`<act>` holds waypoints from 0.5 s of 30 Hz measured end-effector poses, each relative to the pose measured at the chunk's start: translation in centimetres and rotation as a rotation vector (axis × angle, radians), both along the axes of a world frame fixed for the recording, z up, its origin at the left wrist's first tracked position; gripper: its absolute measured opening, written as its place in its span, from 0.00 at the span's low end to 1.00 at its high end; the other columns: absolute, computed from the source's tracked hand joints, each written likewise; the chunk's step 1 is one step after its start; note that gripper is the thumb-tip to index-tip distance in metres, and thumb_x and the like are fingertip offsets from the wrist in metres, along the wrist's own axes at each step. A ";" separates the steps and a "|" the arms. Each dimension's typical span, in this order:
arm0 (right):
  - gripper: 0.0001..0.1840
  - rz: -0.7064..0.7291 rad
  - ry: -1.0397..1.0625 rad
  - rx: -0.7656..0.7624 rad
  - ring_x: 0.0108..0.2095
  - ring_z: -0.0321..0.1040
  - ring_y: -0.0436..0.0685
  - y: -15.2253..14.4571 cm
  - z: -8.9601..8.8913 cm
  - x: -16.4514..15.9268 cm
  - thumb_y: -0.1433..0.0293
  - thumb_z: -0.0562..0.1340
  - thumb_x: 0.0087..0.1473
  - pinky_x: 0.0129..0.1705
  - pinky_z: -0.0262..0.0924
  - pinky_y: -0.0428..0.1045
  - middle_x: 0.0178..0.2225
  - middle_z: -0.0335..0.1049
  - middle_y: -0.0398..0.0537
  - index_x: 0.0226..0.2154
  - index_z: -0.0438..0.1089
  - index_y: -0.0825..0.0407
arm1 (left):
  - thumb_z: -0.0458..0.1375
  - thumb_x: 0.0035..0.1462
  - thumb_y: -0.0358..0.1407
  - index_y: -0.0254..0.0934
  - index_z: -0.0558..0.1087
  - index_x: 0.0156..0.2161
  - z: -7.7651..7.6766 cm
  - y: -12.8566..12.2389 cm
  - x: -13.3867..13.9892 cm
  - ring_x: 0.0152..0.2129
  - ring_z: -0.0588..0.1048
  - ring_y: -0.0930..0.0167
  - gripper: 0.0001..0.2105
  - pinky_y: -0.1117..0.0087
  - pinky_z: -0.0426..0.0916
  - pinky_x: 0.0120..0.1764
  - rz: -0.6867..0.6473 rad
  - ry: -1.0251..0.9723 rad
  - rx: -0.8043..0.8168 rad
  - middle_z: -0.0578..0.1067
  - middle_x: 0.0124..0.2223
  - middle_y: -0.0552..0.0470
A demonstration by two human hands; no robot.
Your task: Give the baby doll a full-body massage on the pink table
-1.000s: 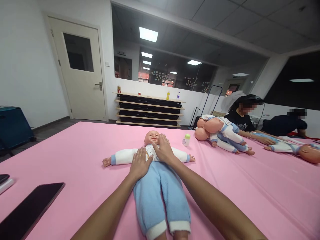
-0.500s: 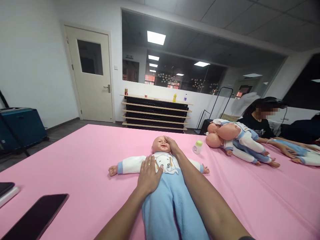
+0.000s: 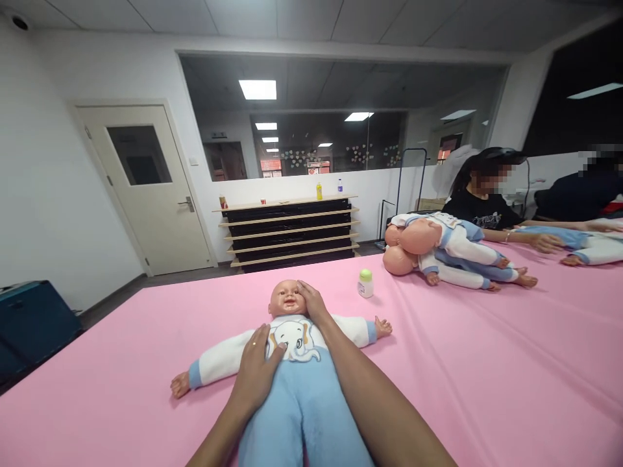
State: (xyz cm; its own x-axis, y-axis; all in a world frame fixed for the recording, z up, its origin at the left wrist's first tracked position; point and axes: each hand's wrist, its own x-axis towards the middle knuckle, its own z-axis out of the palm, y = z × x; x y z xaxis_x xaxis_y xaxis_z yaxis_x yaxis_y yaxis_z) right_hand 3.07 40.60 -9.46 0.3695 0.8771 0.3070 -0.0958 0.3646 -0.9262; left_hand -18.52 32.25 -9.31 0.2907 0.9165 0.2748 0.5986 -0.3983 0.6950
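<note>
Lying face-up: doll (image 3: 294,383), left grip (image 3: 256,363) at chest (image 3: 292,340), right grip (image 3: 314,302) against head (image 3: 281,298)

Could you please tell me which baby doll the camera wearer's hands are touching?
The face-up baby doll with outspread arms: left hand on its torso, right hand against its head. The other dolls lie farther right, clear of both.

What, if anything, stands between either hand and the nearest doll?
Nothing visible. On the doll, the left hand rests on the shirt and the right hand lies against the head. The bottle stands to the right.
</note>
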 end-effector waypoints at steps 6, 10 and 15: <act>0.32 0.047 0.032 0.033 0.59 0.59 0.60 0.3 -0.4 -0.1 0.53 0.63 0.51 0.62 0.50 0.56 0.58 0.64 0.50 0.55 0.68 0.51 | 0.53 0.57 0.48 0.35 0.69 0.55 5.0 7.3 3.0 0.57 0.66 0.58 0.25 0.55 0.57 0.60 0.094 -0.399 0.007 0.69 0.59 0.41; 0.34 0.088 0.061 0.064 0.59 0.60 0.60 -0.6 0.4 0.0 0.53 0.62 0.52 0.61 0.52 0.56 0.59 0.63 0.49 0.58 0.64 0.49 | 0.59 0.51 0.46 0.32 0.73 0.50 5.7 12.1 6.4 0.54 0.70 0.58 0.24 0.57 0.60 0.58 -0.074 -0.478 -0.083 0.73 0.55 0.40; 0.29 0.155 0.104 0.070 0.56 0.62 0.59 -0.6 0.7 -0.1 0.57 0.67 0.48 0.60 0.53 0.54 0.54 0.68 0.48 0.51 0.70 0.50 | 0.55 0.54 0.50 0.35 0.68 0.56 3.0 12.5 7.3 0.50 0.73 0.61 0.28 0.60 0.69 0.52 -0.192 -0.632 -0.236 0.73 0.55 0.42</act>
